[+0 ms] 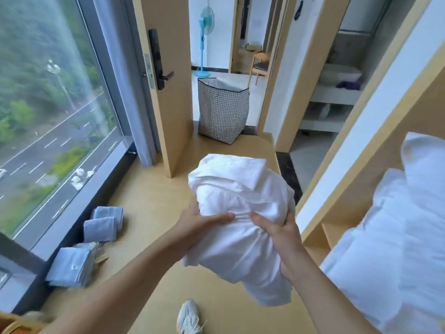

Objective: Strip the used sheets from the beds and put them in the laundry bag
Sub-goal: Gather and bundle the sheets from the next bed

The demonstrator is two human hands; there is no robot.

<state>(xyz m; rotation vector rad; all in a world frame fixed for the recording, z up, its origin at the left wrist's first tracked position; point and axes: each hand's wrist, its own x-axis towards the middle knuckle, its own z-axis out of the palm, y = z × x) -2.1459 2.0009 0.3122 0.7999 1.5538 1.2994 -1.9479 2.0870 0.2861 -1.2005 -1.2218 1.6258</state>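
Note:
A bundled white sheet (240, 201) is held in front of me at chest height, above the wooden floor. My left hand (199, 222) grips its left side with the thumb pressed into the cloth. My right hand (277, 232) grips the right side, fingers curled round a fold. The checked laundry bag (222, 109) stands upright and open-topped in the doorway ahead, some way beyond the bundle. On the right lies a bed with white bedding (397, 237) and a pillow (426, 160).
Folded light-blue cloths (103, 222) and a stack (74, 266) lie on the floor by the big window at left. An open wooden door (168, 92) stands left of the bag. The bed's wooden frame (337, 179) borders the right. My shoe (189, 317) is below.

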